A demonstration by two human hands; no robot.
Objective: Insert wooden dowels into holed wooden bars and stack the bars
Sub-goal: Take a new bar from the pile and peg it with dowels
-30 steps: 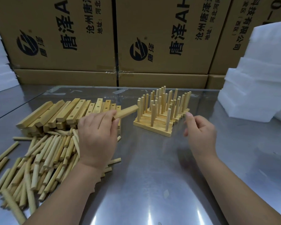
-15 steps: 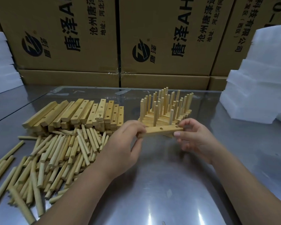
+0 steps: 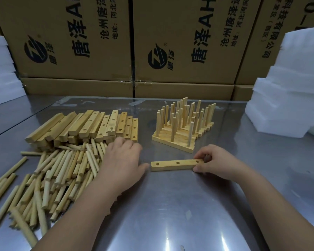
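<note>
the right hand [image 3: 214,161] is pinching one end of a pale three-holed wooden bar [image 3: 176,165] lying on the steel tabletop [image 3: 170,205], the left hand [image 3: 121,160] lying over loose round wooden dowels [image 3: 62,169], its grip unclear.

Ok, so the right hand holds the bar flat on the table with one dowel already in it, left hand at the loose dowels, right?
No: the head view shows all three holes of the bar empty. The right hand holds it flat on the table, left hand at the loose dowels.
</note>
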